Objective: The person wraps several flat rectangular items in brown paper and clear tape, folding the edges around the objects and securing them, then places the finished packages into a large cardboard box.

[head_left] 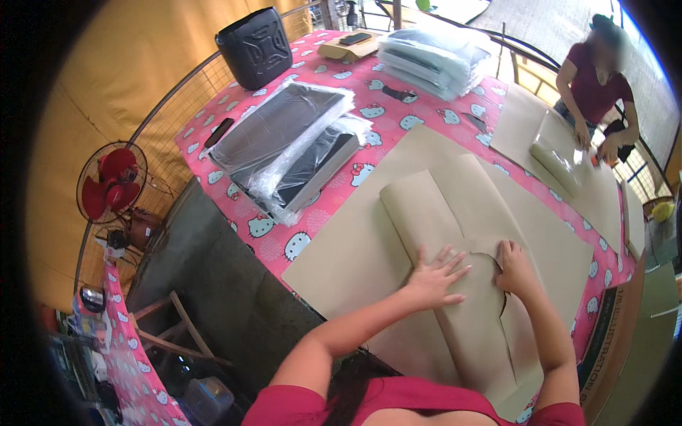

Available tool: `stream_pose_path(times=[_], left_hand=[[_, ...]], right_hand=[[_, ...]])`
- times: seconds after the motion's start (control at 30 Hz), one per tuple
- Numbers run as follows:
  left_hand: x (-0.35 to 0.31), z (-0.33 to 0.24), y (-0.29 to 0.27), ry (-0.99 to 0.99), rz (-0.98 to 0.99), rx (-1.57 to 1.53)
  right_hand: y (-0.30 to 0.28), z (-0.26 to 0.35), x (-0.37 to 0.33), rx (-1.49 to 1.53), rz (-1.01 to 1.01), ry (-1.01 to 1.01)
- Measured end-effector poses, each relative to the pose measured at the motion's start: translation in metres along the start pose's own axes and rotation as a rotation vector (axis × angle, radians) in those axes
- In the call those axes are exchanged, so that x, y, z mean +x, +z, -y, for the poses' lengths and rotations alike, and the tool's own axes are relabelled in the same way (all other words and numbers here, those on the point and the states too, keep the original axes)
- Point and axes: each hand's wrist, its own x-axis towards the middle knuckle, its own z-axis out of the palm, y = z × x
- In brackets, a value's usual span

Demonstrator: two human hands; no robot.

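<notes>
In front of me lies a long bundle wrapped in brown kraft paper (pixel 426 213), resting on a large flat brown sheet (pixel 348 255). My left hand (pixel 437 280) presses flat on the bundle, fingers spread. Just right of it, my right hand (pixel 517 270) has its fingers bent around the edge of the wrapping paper. That edge is ragged, with a dark gap beneath it running toward me. What the wrapping contains is hidden.
Plastic-wrapped flat dark items (pixel 291 135) are stacked at the left of the pink patterned tablecloth (pixel 362 174). Behind stand a black jerrycan (pixel 254 48) and clear-wrapped packs (pixel 433 60). At right, another person (pixel 600 85) handles a plastic-covered brown parcel (pixel 554 160). A red fan (pixel 111 183) stands left.
</notes>
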Motion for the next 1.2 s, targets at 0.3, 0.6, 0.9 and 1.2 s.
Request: stream_pose_path(times=[0.3, 0.6, 0.9, 1.2], left_hand=[[-0.119, 0.173, 0.009, 0.193, -0.474, 0.263], [-0.101, 0.13, -0.05, -0.153, -0.217, 0.3], [0.041, -0.027, 0.005, -0.014, -0.023, 0.05], [0.088, -0.03, 0.018, -0.006, -0.031, -0.119]], right_hand=[[0.019, 0.0, 0.02, -0.119, -0.139, -0.004], [-0.015, -0.004, 0.038, -0.323, 0.225, -0.076], [-0.017, -0.025, 0.031, 0.331, 0.274, -0.466], [0.018, -0.031, 0.042, 0.568, 0.281, -0.543]])
